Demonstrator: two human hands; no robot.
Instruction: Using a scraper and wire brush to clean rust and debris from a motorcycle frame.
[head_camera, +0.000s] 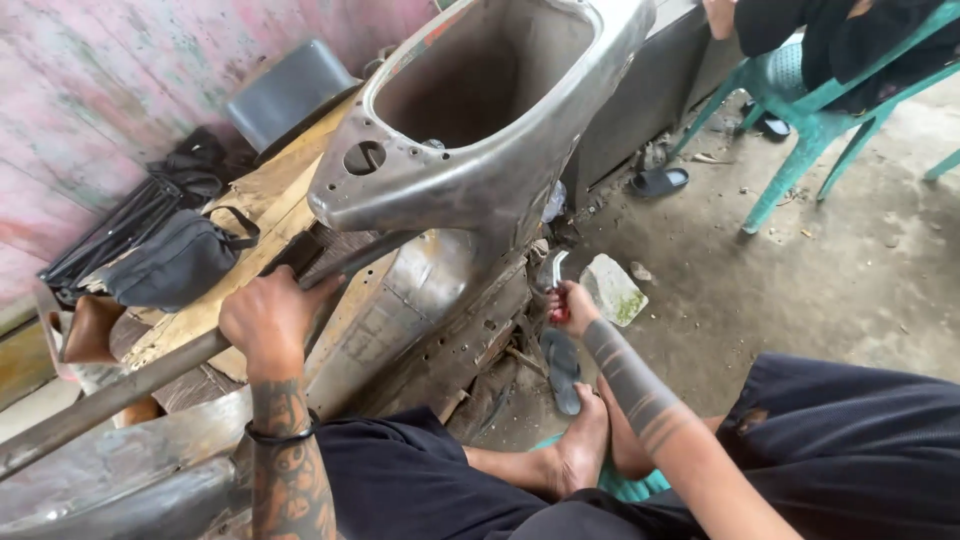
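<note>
Black shorts (860, 450) on the person's lap fill the lower frame, nearest the camera; a bare foot (580, 450) rests just below the landmark, a bare-metal scooter body shell (480, 150) standing at centre.

Left of the shell:
- A black pouch bag (170, 262) lies on a wooden plank (265, 195), well apart from the shell.
- A grey seat pad (290, 90) leans against the pink wall (100, 90) behind the plank.
- A long steel bar (120, 390) runs from the lower left edge up to the shell's underside.
- The left hand (268, 318) is wrapped firmly around this bar, fingers closed over it, just below and left of the shell's front. A black band (282, 436) sits on the tattooed forearm.

Below and right of the shell:
- The right hand (570, 305) is closed on a small red-handled tool (556, 290) whose metal end points up toward the shell's lower edge; the tool type cannot be told.
- A dark sandal (562, 368) lies on the floor just below that hand.
- A flat stone slab (615, 290) lies just beside the hand.

Far right of the shell:
- A teal plastic chair (810, 110) stands on the concrete floor (850, 270), with another person in dark clothing seated on it.
</note>
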